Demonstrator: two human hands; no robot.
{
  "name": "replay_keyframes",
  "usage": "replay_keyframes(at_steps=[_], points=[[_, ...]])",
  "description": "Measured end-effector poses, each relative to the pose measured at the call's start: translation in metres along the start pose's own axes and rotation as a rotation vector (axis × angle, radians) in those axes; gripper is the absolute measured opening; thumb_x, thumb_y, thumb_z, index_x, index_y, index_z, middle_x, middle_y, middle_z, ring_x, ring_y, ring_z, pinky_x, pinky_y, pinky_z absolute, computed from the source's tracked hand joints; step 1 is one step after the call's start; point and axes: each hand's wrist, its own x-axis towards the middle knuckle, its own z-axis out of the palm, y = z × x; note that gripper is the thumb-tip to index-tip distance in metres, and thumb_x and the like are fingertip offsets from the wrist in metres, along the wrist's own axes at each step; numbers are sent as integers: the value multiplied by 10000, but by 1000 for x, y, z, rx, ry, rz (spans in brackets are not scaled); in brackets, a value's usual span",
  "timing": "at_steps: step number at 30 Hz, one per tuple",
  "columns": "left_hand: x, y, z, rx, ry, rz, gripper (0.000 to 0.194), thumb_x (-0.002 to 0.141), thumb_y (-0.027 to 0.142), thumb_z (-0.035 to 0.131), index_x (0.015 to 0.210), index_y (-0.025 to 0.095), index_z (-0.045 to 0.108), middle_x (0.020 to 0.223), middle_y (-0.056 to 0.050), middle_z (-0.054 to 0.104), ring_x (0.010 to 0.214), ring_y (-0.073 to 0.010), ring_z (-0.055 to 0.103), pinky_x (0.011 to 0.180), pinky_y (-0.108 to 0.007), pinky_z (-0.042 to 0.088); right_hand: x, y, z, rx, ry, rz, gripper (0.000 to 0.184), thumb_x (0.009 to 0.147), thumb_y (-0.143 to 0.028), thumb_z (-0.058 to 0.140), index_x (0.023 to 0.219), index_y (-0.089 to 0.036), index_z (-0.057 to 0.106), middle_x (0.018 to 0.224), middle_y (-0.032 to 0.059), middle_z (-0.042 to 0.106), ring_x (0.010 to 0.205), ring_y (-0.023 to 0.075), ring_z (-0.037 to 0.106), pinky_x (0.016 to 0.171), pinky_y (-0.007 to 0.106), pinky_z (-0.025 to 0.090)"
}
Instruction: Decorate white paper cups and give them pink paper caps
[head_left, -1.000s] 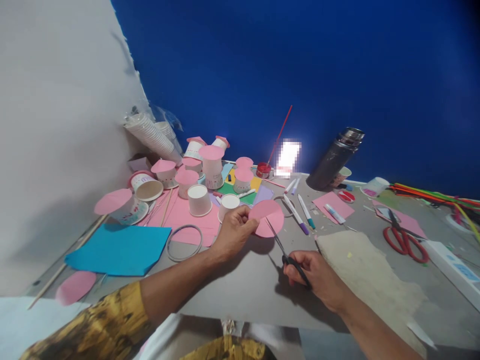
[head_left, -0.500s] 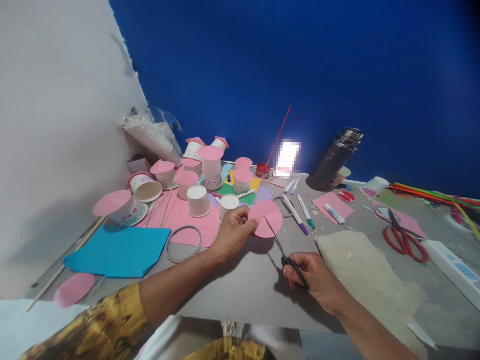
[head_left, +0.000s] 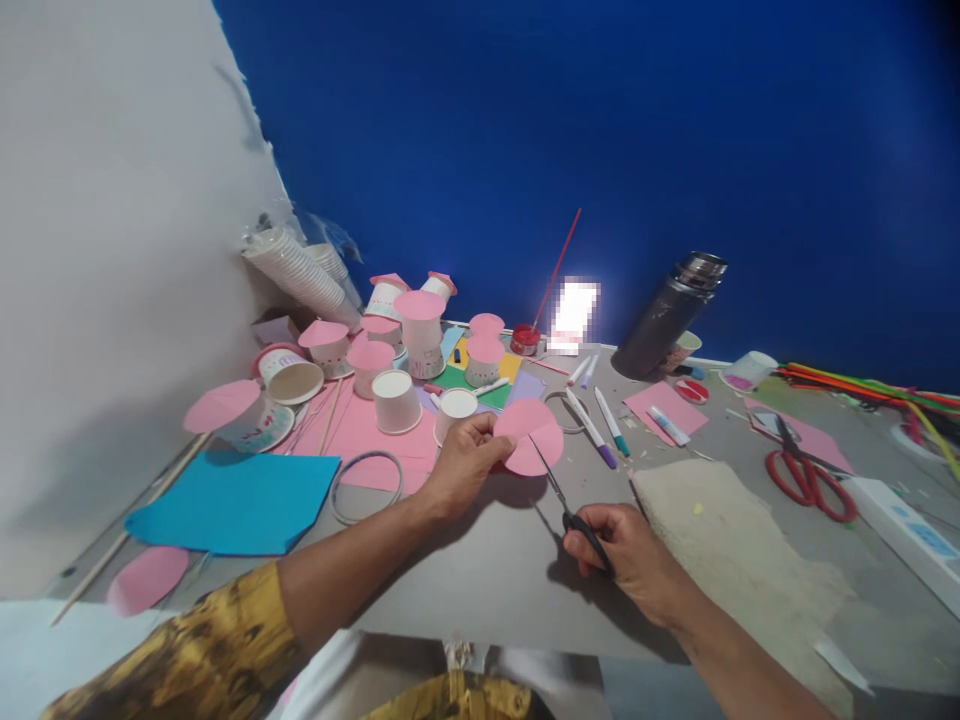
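Observation:
Between its thumb and fingers my left hand point(head_left: 471, 465) pinches the left edge of a pink paper circle point(head_left: 534, 425), held above the table. My right hand point(head_left: 619, 560) is closed round the handles of black-handled scissors point(head_left: 574, 525). Their blades reach up and left onto the circle, with the tip near its centre; whether the paper lies between the blades is hard to make out. Just behind my left hand, two white paper cups point(head_left: 397, 402) stand upside down. Markers point(head_left: 592, 428) lie to the right of the circle.
Decorated cups with pink paper tops point(head_left: 420, 335) crowd the back left. A blue sheet point(head_left: 236, 502) and a grey tape ring point(head_left: 367, 515) lie on the left. Toward the right are a dark flask point(head_left: 664, 315), a beige cloth point(head_left: 739, 540), red-handled scissors point(head_left: 810, 485) and a white power strip point(head_left: 904, 530).
Both hands, the circle and the scissors keep nearly the same pose. The whole view has shifted only slightly.

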Motion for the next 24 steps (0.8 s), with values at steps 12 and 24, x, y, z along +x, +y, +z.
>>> replay_keyframes(at_steps=[12, 24], points=[[1, -8, -3, -57, -18, -13, 198, 678, 280, 779, 736, 157, 635, 656, 30, 573, 587, -97, 529, 565, -229, 462, 0, -2, 2, 7, -9, 17, 576, 706, -697, 772, 556, -166, 606, 546, 14, 570, 552, 112, 421, 537, 292, 283], [3, -6, -3, -101, -31, -29, 233, 663, 283, 798, 763, 145, 639, 700, 7, 630, 627, -121, 593, 619, -269, 544, 1, 1, 2, 13, -9, 10, 589, 718, -706, 772, 566, -164, 599, 561, 17, 587, 559, 110, 425, 522, 283, 277]])
